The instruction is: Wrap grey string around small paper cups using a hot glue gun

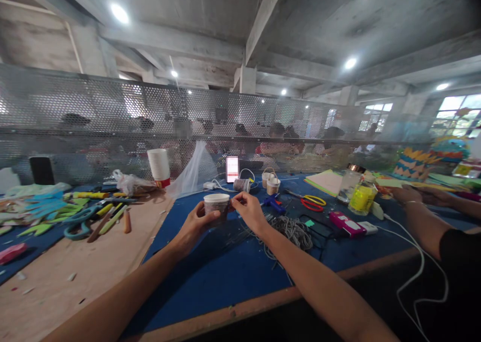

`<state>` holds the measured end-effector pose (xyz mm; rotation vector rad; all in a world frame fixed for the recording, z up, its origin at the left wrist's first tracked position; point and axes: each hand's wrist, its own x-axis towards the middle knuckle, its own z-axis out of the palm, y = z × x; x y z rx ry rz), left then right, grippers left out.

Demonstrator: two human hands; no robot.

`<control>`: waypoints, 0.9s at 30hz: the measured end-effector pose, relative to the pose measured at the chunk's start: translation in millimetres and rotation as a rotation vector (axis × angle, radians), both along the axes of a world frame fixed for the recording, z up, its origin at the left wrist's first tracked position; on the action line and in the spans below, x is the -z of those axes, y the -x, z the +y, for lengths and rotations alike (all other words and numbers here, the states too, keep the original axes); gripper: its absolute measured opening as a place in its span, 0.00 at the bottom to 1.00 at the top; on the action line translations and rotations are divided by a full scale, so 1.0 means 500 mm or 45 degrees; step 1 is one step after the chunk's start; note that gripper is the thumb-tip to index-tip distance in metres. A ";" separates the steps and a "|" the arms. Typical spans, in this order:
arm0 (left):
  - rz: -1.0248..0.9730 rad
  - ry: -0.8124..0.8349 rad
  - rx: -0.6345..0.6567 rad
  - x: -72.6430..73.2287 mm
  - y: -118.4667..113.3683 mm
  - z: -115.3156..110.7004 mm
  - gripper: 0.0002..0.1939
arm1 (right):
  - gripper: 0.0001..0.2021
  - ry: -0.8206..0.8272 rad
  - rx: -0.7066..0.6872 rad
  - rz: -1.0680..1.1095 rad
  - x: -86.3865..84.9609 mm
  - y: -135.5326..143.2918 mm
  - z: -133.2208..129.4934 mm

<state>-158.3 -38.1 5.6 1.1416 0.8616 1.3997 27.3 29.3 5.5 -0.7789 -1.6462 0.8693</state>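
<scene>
A white-rimmed paper cup (217, 199) is held upright above the blue table, its lower wall covered in something grey-brown. My left hand (198, 221) grips it from the left, thumb across the front. At its right side, my right hand (248, 209) has thumb and forefinger pinched together against or close to the wall; what lies between them is too small to make out. A tangled heap of grey cord (291, 231) lies under and beside my right wrist. Behind the cup, a roll-shaped covered cup (241, 185) rests on its side, and two small cups (273, 185) stand near it.
A lit phone (232, 169) stands at the back. Right of centre are a blue glue gun (275, 203), red-and-yellow-handled scissors (313, 202), a magenta box (346, 224) and jars (363, 196). Teal scissors (80, 222) and stacked cups (159, 166) are left. Another person's arms (421, 221) reach in at right.
</scene>
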 end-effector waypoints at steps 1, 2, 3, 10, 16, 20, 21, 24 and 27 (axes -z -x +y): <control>-0.001 0.000 -0.002 -0.001 0.000 0.000 0.33 | 0.09 0.001 -0.001 -0.003 -0.001 0.000 -0.001; -0.002 -0.001 -0.005 -0.001 0.000 0.000 0.33 | 0.09 0.006 -0.004 -0.003 -0.002 -0.001 -0.001; -0.003 -0.006 -0.006 -0.001 0.000 0.001 0.33 | 0.09 0.012 -0.007 0.000 -0.003 -0.001 -0.002; 0.011 -0.027 0.021 0.010 0.005 0.007 0.33 | 0.08 0.031 -0.005 -0.013 -0.003 0.000 0.001; 0.028 -0.026 0.019 0.011 0.006 0.005 0.31 | 0.08 0.045 0.004 -0.005 -0.001 0.000 0.001; 0.021 -0.018 0.014 0.008 0.006 0.004 0.31 | 0.08 0.064 -0.020 0.019 -0.004 0.002 -0.002; 0.018 -0.021 0.017 0.008 0.006 0.004 0.31 | 0.07 0.065 -0.017 0.017 -0.005 0.002 -0.002; 0.011 -0.022 0.019 0.008 0.007 0.004 0.31 | 0.07 0.067 -0.001 -0.009 -0.005 0.002 -0.001; 0.010 -0.019 0.018 0.008 0.007 0.004 0.32 | 0.08 0.060 0.009 -0.014 -0.001 0.001 0.003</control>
